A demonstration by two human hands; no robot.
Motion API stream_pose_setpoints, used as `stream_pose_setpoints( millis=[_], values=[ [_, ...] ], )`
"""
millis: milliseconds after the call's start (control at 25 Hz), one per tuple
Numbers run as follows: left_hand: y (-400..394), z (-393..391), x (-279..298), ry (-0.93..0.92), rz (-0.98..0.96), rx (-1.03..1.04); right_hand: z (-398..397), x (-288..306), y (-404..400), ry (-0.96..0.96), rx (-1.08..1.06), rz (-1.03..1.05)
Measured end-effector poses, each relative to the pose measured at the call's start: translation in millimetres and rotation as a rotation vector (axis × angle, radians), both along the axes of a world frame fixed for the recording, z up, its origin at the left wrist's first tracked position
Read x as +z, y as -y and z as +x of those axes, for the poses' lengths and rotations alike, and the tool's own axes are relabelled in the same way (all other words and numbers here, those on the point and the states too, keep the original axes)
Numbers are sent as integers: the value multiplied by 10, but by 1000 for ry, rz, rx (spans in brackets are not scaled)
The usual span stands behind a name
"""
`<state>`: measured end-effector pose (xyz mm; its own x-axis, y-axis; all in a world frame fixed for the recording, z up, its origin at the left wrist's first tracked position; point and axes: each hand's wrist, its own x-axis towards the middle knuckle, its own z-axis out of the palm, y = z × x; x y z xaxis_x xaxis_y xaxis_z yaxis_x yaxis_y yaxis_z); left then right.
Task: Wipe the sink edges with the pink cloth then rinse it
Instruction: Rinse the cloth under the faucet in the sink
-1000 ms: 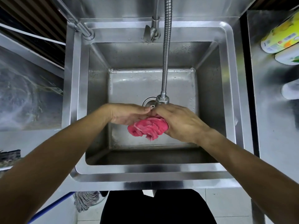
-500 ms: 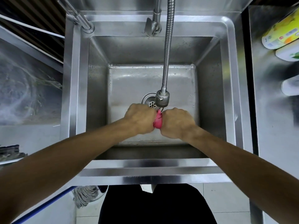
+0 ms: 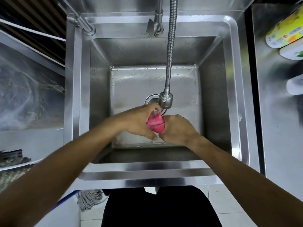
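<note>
Left hand (image 3: 139, 122): curled round the left side of the pink cloth (image 3: 155, 124), thumb and fingers wrapped about it, held over the middle of the basin.
Right hand (image 3: 177, 131): a closed fist gripping the right side of the same cloth; the two hands touch at their near knuckles.
Pink cloth: bunched into a tight wad between both hands, just under the spray head (image 3: 165, 100), above the basin floor and not resting on it.
Hose: a flexible metal hose (image 3: 171, 46) hangs from the top of the view down to the spray head, which sits just beside the left hand's fingertips.
Sink (image 3: 147, 167): square steel basin; the drain (image 3: 150, 99) is partly hidden behind the spray head and the hands.
Edges: the near rim lies under both forearms; left, right and far rims are bare steel.
Room to move: open basin floor lies on every side of the hands, with the walls well apart from them.
Worktop (image 3: 278, 112): on the right, carrying bottles (image 3: 285, 35) along its far edge.
Mop (image 3: 89, 200): its head hangs below the near rim on the left.
</note>
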<state>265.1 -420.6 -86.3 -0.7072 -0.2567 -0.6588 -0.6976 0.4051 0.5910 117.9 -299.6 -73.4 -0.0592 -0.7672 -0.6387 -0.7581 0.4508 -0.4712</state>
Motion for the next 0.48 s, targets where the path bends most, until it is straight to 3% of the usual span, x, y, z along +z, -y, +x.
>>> stream_pose_setpoints(
  millis=[80,160,280,360,480],
  values=[
    [235,36,116,104,623,235,-102,89,-65,-252,192,-212],
    [247,33,46,188,920,344,-163,117,-72,-385,291,-427],
    [60,-54,-146,158,1251,260,-280,28,-56,-457,398,-658],
    [-53,-143,-145,129,1282,225,-357,-49,-28,-466,479,-658],
    [-167,-290,-56,215,941,269,-322,-74,-12,-525,531,-524]
  ],
)
